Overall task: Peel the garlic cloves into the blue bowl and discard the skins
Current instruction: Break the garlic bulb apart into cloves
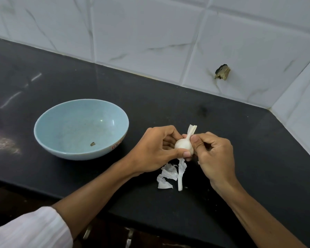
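White garlic bulb [183, 146] gripped by left hand [156, 149]; right hand [216, 154] pinches its skin.

A black countertop [168, 104] carries the blue bowl [70, 153], upright at the left. Torn white skins [168, 174] lie nearer and to the right, well apart from it.

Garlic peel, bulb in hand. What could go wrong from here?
1. The left hand and right hand hold the garlic bulb over the counter, not over the blue bowl: a loosened clove may miss it.
2. Loose skins lie by the hands; a forearm could sweep them off.
3. A brown speck in the bowl may mix with cloves.
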Tool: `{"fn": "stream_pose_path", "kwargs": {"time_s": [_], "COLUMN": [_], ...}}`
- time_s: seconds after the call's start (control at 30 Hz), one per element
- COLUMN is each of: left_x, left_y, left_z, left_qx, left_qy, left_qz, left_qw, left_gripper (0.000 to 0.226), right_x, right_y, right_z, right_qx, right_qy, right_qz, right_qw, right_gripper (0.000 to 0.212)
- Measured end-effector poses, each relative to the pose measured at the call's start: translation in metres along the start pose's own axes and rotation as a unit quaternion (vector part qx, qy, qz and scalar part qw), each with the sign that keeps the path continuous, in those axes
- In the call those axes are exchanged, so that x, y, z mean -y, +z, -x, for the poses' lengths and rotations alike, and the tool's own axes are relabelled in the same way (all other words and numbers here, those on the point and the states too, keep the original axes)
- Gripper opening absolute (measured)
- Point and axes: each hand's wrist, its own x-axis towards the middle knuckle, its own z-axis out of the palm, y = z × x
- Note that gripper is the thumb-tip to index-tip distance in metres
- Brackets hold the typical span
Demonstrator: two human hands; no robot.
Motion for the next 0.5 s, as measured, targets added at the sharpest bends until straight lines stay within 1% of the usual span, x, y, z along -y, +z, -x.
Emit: {"fn": "stream_pose_path", "kwargs": {"time_s": [0.13,0.17,0.23,0.33,0.4,0.5], "left_x": [-0.0001,-0.0005,-0.0016,-0.0001,0.0005,-0.0019], "left_y": [-0.0006,-0.0005,-0.0006,-0.0013,-0.0014,-0.0005], "left_z": [-0.0005,-0.0009,-0.0014,-0.0013,-0.0009,-0.0013], "left_qx": [0.004,0.008,0.022,0.036,0.040,0.019], "left_qy": [-0.016,-0.018,-0.022,-0.024,-0.032,-0.029], "left_qz": [0.030,0.037,0.045,0.051,0.054,0.044], "left_qw": [0.999,0.999,0.999,0.998,0.997,0.998], "left_gripper": [0.028,0.028,0.030,0.033,0.032,0.032], "right_x": [0.0042,0.0053,0.0067,0.0073,0.0064,0.0067], "right_y": [-0.0008,-0.0016,-0.0028,-0.0028,-0.0036,-0.0027], "right_z": [-0.0016,-0.0024,-0.0047,-0.0055,-0.0040,-0.0030], "right_qx": [0.011,0.005,-0.010,-0.030,-0.029,-0.029], "right_qy": [0.083,0.092,0.092,0.090,0.056,0.030], "right_qz": [-0.095,-0.099,-0.081,-0.063,-0.027,-0.015], "right_qw": [0.992,0.991,0.992,0.994,0.998,0.999], "right_gripper": [0.018,0.016,0.013,0.016,0.014,0.006]}}
